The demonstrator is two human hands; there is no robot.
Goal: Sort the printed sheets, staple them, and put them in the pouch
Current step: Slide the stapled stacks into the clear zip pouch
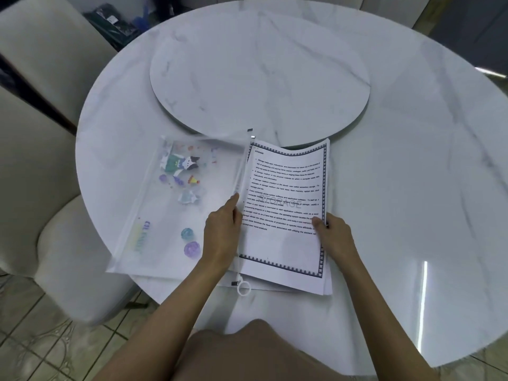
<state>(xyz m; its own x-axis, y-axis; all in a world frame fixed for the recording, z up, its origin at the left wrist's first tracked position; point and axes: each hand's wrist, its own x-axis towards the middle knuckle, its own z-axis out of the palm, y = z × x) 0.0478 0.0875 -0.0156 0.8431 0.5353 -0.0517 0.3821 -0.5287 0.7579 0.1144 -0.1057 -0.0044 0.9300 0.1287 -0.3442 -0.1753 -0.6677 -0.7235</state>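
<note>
A stack of printed sheets [286,243] with a dark patterned border lies on the round white marble table [398,166], its left edge tucked at the zip opening of the pouch. The translucent pouch [170,215] with colourful cartoon prints lies to the left of the sheets. My left hand [222,232] rests on the pouch's zip edge, the index finger stretched along the opening. My right hand [334,235] pinches the stack's right edge, thumb on top. A white ring zip pull [243,287] sits at the pouch's near end.
A raised round marble turntable [258,75] sits at the table's centre, just behind the papers. Cream upholstered chairs [49,83] stand at the left. Tiled floor shows below the table's near edge.
</note>
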